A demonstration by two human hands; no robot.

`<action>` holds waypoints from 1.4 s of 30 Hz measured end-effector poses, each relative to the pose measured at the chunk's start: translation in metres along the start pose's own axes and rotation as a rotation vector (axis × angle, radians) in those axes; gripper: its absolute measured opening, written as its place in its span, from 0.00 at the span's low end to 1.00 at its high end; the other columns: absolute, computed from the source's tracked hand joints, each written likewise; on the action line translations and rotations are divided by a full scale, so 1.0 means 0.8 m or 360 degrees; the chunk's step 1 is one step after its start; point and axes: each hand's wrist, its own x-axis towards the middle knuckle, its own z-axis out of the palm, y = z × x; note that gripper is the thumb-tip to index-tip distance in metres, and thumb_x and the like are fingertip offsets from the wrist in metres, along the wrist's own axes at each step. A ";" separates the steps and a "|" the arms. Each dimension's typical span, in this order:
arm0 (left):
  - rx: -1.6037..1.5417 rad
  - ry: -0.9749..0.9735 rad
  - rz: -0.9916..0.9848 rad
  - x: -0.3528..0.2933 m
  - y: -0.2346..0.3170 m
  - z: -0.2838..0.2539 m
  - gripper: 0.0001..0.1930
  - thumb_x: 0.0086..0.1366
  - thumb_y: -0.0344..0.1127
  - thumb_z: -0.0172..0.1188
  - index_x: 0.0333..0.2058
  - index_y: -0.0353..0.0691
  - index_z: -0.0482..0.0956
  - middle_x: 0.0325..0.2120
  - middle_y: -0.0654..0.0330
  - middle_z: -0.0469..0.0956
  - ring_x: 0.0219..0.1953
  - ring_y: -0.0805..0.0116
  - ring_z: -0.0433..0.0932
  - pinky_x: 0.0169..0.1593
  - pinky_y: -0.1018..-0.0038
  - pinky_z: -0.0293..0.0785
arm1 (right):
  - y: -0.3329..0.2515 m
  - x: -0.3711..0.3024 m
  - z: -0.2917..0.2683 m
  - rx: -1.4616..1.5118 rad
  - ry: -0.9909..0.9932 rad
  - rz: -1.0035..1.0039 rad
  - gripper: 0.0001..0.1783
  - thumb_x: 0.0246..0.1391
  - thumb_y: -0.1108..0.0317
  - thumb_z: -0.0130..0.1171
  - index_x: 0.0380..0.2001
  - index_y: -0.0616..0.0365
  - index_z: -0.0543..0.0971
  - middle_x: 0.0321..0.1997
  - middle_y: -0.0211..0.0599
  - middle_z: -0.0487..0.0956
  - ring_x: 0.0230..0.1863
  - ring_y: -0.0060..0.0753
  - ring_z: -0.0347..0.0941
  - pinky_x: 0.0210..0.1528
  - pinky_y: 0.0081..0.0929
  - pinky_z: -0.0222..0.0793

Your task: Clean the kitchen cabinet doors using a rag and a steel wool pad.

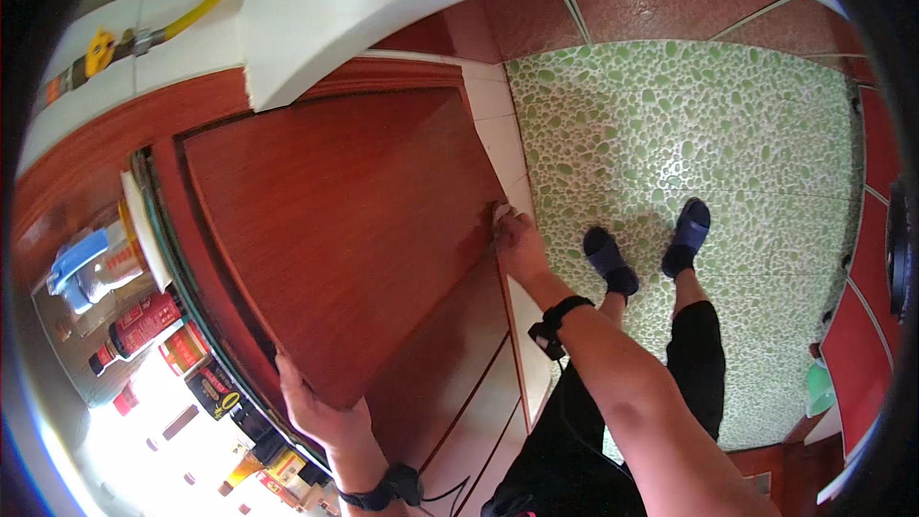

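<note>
A red-brown wooden cabinet door [345, 220] with a raised frame fills the left and middle of the view. At its lower left edge my left hand [324, 414] grips the door's rim, with some fingers hidden behind the wood. My right hand [522, 249] is closed at the door's right edge. Its fingers are pinched around something small and pale, too covered to name, against the wood. Both wrists carry black straps with small devices.
Left of the door, bottles, jars and packets stand around a red-labelled bottle [144, 321] and a blue-handled jug [91, 268]. A yellow gas hose [206, 8] runs above. Green pebble-patterned floor [651, 115] lies under my slippered feet; red cabinets [857, 354] line the right.
</note>
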 end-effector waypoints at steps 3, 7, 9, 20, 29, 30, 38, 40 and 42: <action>0.0436 -0.0081 0.0323 0.002 0.011 0.001 0.39 0.63 0.19 0.67 0.70 0.33 0.59 0.64 0.38 0.70 0.63 0.47 0.76 0.63 0.56 0.78 | -0.011 0.003 0.004 0.0205 0.0127 0.0010 0.16 0.57 0.77 0.55 0.47 0.63 0.83 0.53 0.55 0.78 0.52 0.62 0.76 0.56 0.47 0.75; 0.0407 0.0148 0.0071 -0.023 0.001 -0.026 0.41 0.59 0.20 0.70 0.69 0.32 0.59 0.64 0.39 0.70 0.65 0.47 0.73 0.66 0.54 0.74 | -0.189 -0.086 -0.041 0.0531 -0.0104 -0.0736 0.21 0.57 0.78 0.52 0.54 0.61 0.80 0.52 0.55 0.77 0.55 0.59 0.75 0.57 0.48 0.75; 0.0160 0.0216 -0.0122 -0.023 -0.001 -0.018 0.36 0.63 0.26 0.66 0.68 0.31 0.62 0.63 0.42 0.70 0.64 0.49 0.73 0.67 0.55 0.71 | -0.248 -0.136 -0.054 0.0558 -0.0347 -0.0875 0.21 0.58 0.76 0.53 0.56 0.60 0.78 0.52 0.56 0.76 0.53 0.58 0.75 0.55 0.48 0.76; -0.1131 0.0342 -0.1165 0.010 0.042 0.034 0.37 0.77 0.55 0.52 0.70 0.28 0.64 0.66 0.50 0.70 0.67 0.60 0.68 0.70 0.66 0.62 | -0.168 -0.071 -0.238 -0.0171 -0.0041 -0.0605 0.13 0.61 0.75 0.57 0.48 0.60 0.81 0.40 0.45 0.81 0.40 0.45 0.82 0.45 0.35 0.78; -0.1660 0.0216 -0.0696 0.035 0.105 0.033 0.33 0.81 0.51 0.47 0.69 0.27 0.64 0.63 0.50 0.72 0.65 0.62 0.69 0.69 0.70 0.62 | -0.315 -0.085 -0.413 0.0043 0.0038 0.0042 0.17 0.61 0.57 0.70 0.27 0.57 0.78 0.24 0.31 0.80 0.27 0.20 0.79 0.28 0.22 0.73; -0.1670 0.0184 -0.0747 0.034 0.099 0.036 0.33 0.81 0.51 0.47 0.69 0.27 0.63 0.63 0.50 0.72 0.65 0.62 0.69 0.69 0.70 0.61 | -0.351 -0.085 -0.419 -0.0051 0.0129 -0.0009 0.16 0.61 0.59 0.70 0.28 0.58 0.78 0.24 0.32 0.80 0.26 0.20 0.79 0.27 0.22 0.74; -0.1656 0.0118 -0.0843 0.011 0.055 0.050 0.31 0.81 0.48 0.45 0.69 0.26 0.64 0.65 0.49 0.71 0.67 0.61 0.68 0.70 0.68 0.59 | -0.571 0.109 -0.456 -0.0293 0.0366 -0.0867 0.18 0.60 0.78 0.62 0.54 0.63 0.80 0.32 0.31 0.79 0.30 0.21 0.77 0.31 0.22 0.74; -0.1606 0.0132 -0.0873 0.009 0.052 0.056 0.31 0.81 0.48 0.45 0.68 0.26 0.65 0.65 0.50 0.71 0.67 0.61 0.67 0.71 0.67 0.58 | -0.617 0.180 -0.478 -0.0637 0.0483 -0.0916 0.19 0.59 0.74 0.61 0.55 0.61 0.82 0.35 0.39 0.83 0.34 0.31 0.81 0.37 0.29 0.76; -0.1534 0.0154 -0.0917 0.009 0.049 0.060 0.30 0.80 0.47 0.45 0.68 0.25 0.66 0.65 0.50 0.71 0.67 0.62 0.67 0.71 0.67 0.58 | -0.660 0.250 -0.487 -0.0952 0.0612 -0.0953 0.18 0.57 0.71 0.60 0.51 0.61 0.85 0.37 0.46 0.85 0.38 0.45 0.84 0.45 0.35 0.78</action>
